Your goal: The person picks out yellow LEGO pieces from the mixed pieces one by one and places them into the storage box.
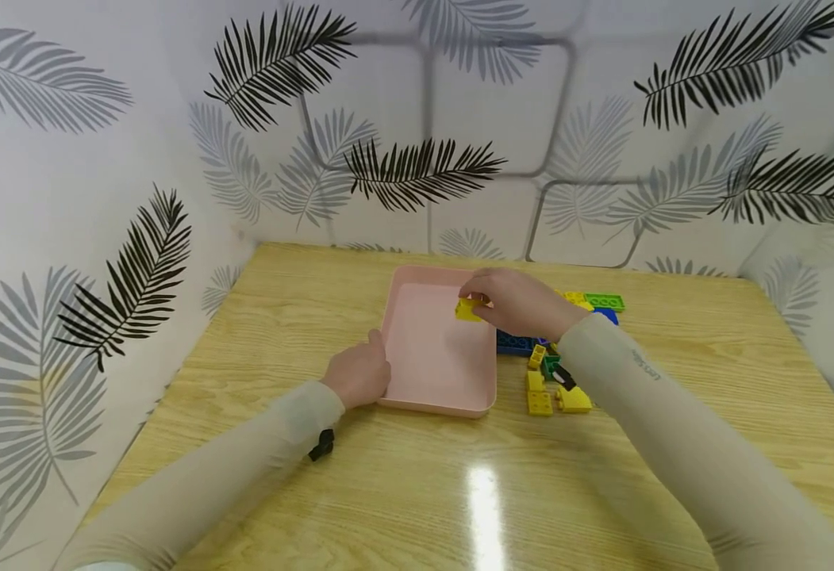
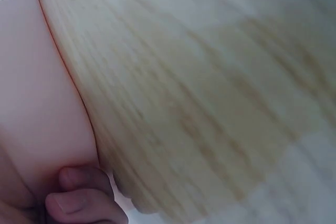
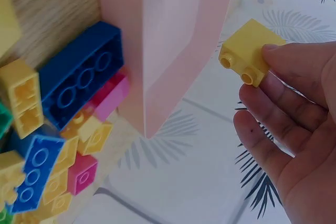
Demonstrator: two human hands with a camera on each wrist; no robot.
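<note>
A pink tray [image 1: 427, 349] lies on the wooden table, and its inside is bare. My left hand [image 1: 358, 374] grips the tray's near left side, thumb at the rim; in the left wrist view its curled fingers [image 2: 86, 203] are against the pink wall [image 2: 47, 87]. Over the tray's far right part, my right hand [image 1: 520, 304] pinches a yellow toy brick [image 1: 467, 310] between thumb and fingers. The right wrist view shows two round studs on this brick [image 3: 254, 45], held above the level of the tray rim.
Right of the tray lies a loose pile of toy bricks, partly hidden by the right arm: a dark blue brick [image 3: 84, 74], pink bricks [image 3: 82, 174], a green plate [image 1: 605, 302] and several yellow bricks [image 1: 539, 404]. A leaf-patterned wall [image 1: 417, 214] rises behind the table.
</note>
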